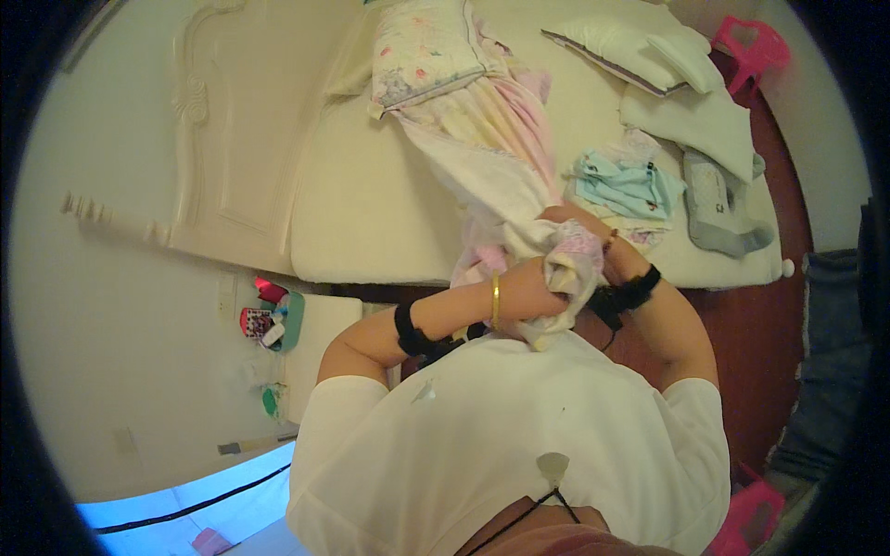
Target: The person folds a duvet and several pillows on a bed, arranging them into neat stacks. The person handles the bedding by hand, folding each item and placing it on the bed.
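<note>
A long white, pink and yellow cloth (480, 170), which looks like a blanket or a bedding cover, stretches from the bed to my chest. My left hand (532, 292), with a gold bangle at the wrist, grips its bunched near end. Higher up, my right hand (577, 219) is closed on the same cloth, its fingers partly hidden in the folds. Between the two hands the fabric is twisted and gathered. A floral pillow (424, 55) lies at the cloth's far end and appears to rest on it.
The cream mattress (375, 208) meets a carved headboard (236, 139) on the left. Folded light-blue clothing (622, 184), a white pillow (619, 52) and a grey-and-white item (716, 208) lie right. A nightstand (323, 326) holds a green bin (293, 320). Pink plastic stool (754, 48) stands beyond.
</note>
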The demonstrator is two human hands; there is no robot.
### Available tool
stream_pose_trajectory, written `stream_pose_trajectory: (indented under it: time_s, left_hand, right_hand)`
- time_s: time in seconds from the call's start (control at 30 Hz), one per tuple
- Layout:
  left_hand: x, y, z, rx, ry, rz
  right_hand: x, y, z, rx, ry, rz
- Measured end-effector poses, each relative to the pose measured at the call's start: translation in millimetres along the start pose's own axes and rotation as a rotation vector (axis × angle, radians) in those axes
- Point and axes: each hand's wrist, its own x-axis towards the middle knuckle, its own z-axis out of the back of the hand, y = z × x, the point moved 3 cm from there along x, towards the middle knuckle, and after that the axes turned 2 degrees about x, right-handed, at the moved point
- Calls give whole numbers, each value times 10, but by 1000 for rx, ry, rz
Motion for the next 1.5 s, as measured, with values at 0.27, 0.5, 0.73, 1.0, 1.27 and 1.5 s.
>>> stream_pose_trajectory:
  time_s: [0.27,0.5,0.73,1.0,1.27,1.5]
  left_hand:
    - [329,-450,-478,257,549,-645]
    - [1337,1010,379,238,136,120]
    - [1289,2830,1504,45,-377,695]
    - [1791,3994,2362,-312,-545,834]
    - [2369,4291,2587,-581,-470,798]
    - [2233,3414,3342,106,-494,517]
  right_hand:
    - [-2403,1100,421,814,-775,-269]
    - [-3672,1306,157,372,-1385,-467]
    - [-3514,1348,49,220,-1595,-591]
    - [-2045,1424,464,32,-1612,-786]
    - [-791,1728,642,-56,-1601,-857]
    - [149,1704,912,255,-1439,-384]
